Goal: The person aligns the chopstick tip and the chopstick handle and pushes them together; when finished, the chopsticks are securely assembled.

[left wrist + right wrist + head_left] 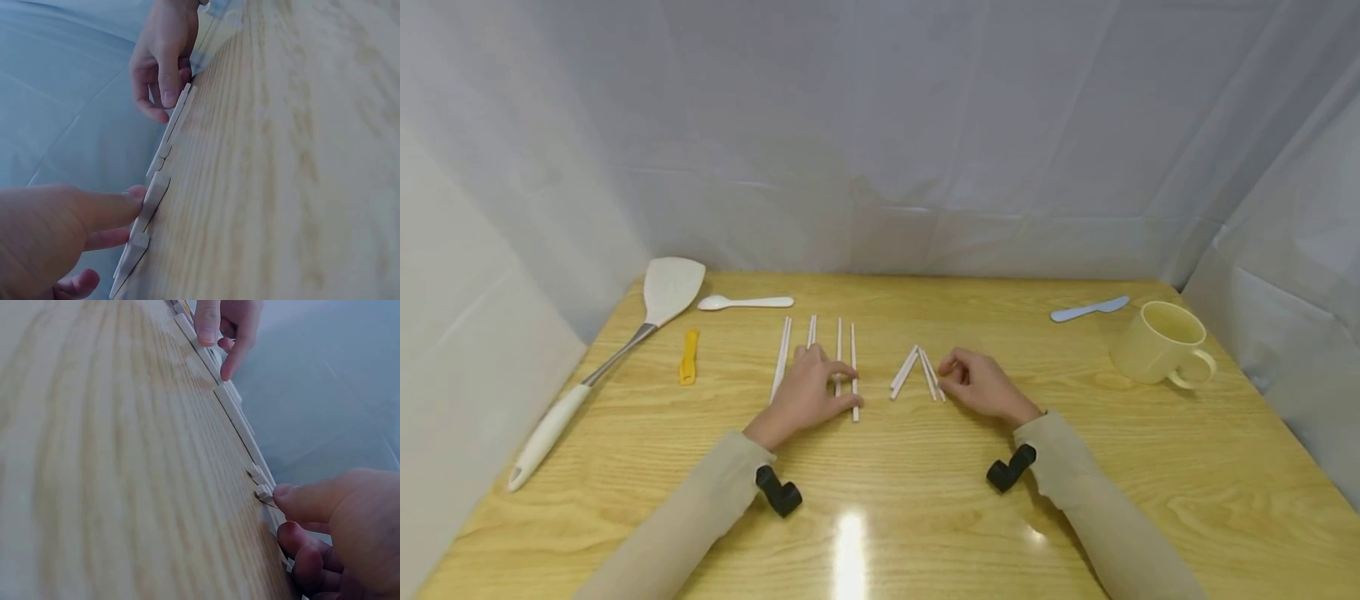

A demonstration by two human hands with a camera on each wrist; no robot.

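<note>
Near the centre of the head view, four white chopsticks lie roughly parallel on the wooden surface, and the left hand rests over their near ends with fingers spread and fairly straight, pressing rather than gripping. Just right of centre, a second cluster of chopsticks lies fanned in an inverted V; the right hand has curled fingertips at the right leg of that fan, apparently pinching one stick, though the exact contact is too small to confirm. The two hands sit apart, near each other. Risk noted: the sticks are thin, smooth and loose on a glossy top, so a sideways nudge from the left palm would likely roll the parallel set out of line. A pull on one stick of the fan could drag or scatter its touching neighbours. A weak pinch at a stick's end could let it pivot and drop. The cup at right, the spatula, spoon and yellow peeler at left stand well apart and pose little hazard.
</note>
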